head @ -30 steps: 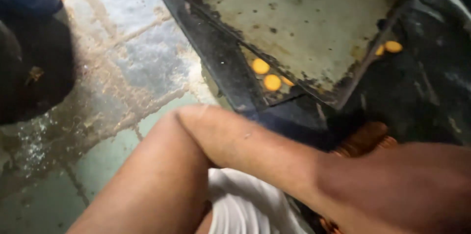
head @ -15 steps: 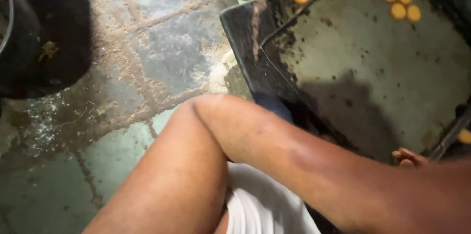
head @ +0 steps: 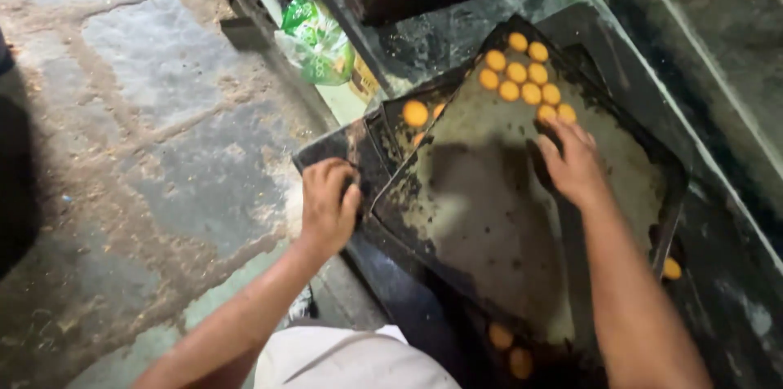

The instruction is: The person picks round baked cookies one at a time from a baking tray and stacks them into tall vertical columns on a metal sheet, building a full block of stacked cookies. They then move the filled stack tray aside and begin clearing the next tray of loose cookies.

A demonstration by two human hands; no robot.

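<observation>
Blackened metal baking tray (head: 489,218): likely stiff, greasy, best held at rim. Left hand (head: 328,203) clenched on corner; right hand (head: 573,162) spread flat beside orange dough rounds (head: 522,71), soft, fragile.

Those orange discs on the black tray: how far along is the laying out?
Done: a cluster of orange discs fills the far corner of the top tray. In hand: the right hand lies flat just below them while the left hand grips the tray stack's near edge. Left: most of the tray is bare.
</observation>
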